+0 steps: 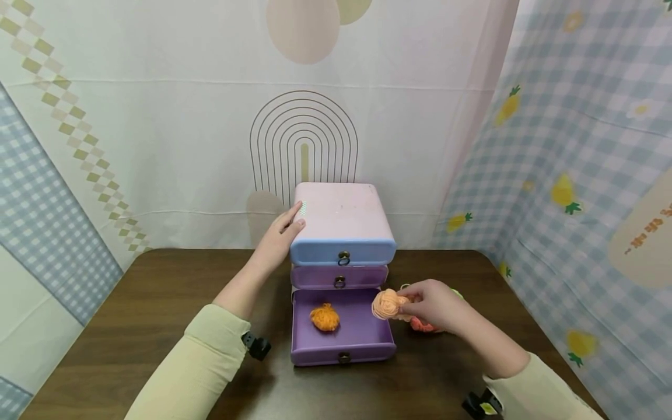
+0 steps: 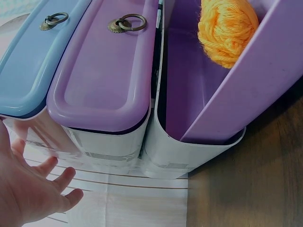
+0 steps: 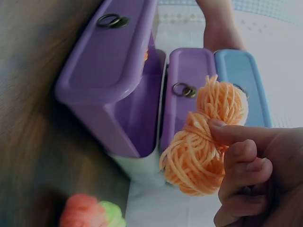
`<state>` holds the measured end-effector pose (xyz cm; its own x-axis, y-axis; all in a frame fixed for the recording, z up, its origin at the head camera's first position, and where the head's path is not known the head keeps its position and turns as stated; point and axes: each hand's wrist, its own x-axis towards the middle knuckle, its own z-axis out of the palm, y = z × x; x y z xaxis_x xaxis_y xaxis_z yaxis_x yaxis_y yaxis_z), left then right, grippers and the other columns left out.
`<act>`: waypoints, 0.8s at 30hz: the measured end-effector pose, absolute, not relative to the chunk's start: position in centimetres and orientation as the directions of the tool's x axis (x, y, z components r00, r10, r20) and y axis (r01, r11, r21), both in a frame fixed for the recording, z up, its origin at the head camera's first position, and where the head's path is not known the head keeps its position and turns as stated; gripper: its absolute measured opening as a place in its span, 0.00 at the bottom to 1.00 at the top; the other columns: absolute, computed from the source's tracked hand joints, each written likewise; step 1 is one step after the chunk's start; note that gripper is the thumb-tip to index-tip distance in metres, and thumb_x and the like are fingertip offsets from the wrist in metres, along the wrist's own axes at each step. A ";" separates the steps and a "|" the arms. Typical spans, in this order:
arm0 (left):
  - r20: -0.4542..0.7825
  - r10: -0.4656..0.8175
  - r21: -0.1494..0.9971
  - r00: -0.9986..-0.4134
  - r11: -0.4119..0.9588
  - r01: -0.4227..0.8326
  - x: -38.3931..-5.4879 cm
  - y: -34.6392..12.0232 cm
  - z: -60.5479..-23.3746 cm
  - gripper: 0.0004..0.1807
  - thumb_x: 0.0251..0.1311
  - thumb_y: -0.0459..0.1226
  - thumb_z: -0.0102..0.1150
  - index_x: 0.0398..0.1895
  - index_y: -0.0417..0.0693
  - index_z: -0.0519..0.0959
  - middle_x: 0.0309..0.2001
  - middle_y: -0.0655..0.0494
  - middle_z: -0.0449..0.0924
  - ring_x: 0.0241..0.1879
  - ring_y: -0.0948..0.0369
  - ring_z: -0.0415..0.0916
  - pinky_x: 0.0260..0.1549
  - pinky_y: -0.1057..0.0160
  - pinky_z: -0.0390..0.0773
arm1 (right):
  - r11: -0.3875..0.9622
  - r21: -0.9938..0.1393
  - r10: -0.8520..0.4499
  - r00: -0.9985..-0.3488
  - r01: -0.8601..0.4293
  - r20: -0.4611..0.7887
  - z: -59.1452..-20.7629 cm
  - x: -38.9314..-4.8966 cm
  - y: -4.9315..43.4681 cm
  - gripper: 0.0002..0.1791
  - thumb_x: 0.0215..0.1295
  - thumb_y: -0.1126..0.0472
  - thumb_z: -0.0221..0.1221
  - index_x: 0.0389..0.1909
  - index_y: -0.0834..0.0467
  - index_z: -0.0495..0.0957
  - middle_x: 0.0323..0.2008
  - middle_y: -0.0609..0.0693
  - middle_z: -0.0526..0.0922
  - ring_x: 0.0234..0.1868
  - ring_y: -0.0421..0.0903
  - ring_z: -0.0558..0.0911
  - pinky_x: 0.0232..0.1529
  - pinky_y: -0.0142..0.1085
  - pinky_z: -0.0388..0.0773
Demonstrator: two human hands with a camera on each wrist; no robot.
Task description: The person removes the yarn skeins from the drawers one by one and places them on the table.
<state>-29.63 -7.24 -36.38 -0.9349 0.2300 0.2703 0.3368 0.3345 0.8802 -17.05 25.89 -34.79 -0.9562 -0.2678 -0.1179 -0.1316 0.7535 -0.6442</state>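
Note:
A small chest of drawers (image 1: 343, 213) stands at the table's middle, its bottom purple drawer (image 1: 362, 354) pulled out. Inside that drawer lies an orange bundle of yarn (image 1: 325, 318), also visible in the left wrist view. My left hand (image 1: 274, 244) rests with extended fingers against the upper left side of the chest. Between thumb and fingers, my right hand (image 1: 440, 304) pinches a peach skein of yarn (image 3: 196, 151) at its tied middle. The skein hangs at the right edge of the open drawer in the head view.
Coral yarn (image 3: 81, 211) and green yarn (image 3: 112, 214) lie on the table right of the chest, partly hidden by my right hand in the head view. Above the open drawer are a closed purple drawer (image 1: 315, 277) and a blue one (image 1: 315, 253). Patterned cloth (image 1: 199, 146) hangs behind.

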 end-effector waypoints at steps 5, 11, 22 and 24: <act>0.268 0.229 0.882 -0.936 0.333 0.334 -29.6 -7.2 -36.3 0.32 0.73 0.55 0.44 0.78 0.66 0.56 0.77 0.49 0.50 0.74 0.50 0.52 0.71 0.45 0.54 | 0.771 -0.621 -0.278 -0.951 -0.138 -0.134 -35.9 -16.6 27.5 0.14 0.61 0.61 0.66 0.47 0.60 0.86 0.18 0.47 0.78 0.18 0.40 0.74 0.20 0.35 0.73; 0.264 0.229 0.882 -0.937 0.336 0.330 -29.5 -7.2 -36.2 0.32 0.73 0.56 0.44 0.78 0.66 0.56 0.77 0.49 0.50 0.74 0.49 0.52 0.71 0.45 0.54 | 0.781 -0.620 -0.254 -0.943 -0.070 -0.213 -37.5 -16.1 29.4 0.16 0.58 0.65 0.65 0.48 0.64 0.84 0.17 0.48 0.77 0.14 0.40 0.70 0.18 0.36 0.71; 0.266 0.229 0.884 -0.936 0.331 0.332 -29.4 -7.2 -36.2 0.32 0.73 0.55 0.45 0.78 0.65 0.57 0.77 0.49 0.51 0.74 0.50 0.52 0.71 0.47 0.54 | 0.805 -0.578 -0.335 -0.904 -0.129 -0.265 -40.1 -16.1 32.1 0.15 0.55 0.69 0.64 0.15 0.55 0.70 0.11 0.42 0.67 0.13 0.37 0.66 0.17 0.31 0.61; 0.266 0.229 0.883 -0.936 0.332 0.332 -29.5 -7.2 -36.2 0.32 0.73 0.55 0.44 0.78 0.65 0.57 0.77 0.49 0.51 0.74 0.51 0.52 0.71 0.47 0.54 | 0.807 -0.577 -0.341 -0.898 -0.128 -0.278 -40.4 -16.4 32.4 0.19 0.54 0.69 0.64 0.14 0.53 0.66 0.11 0.41 0.65 0.13 0.37 0.64 0.18 0.30 0.59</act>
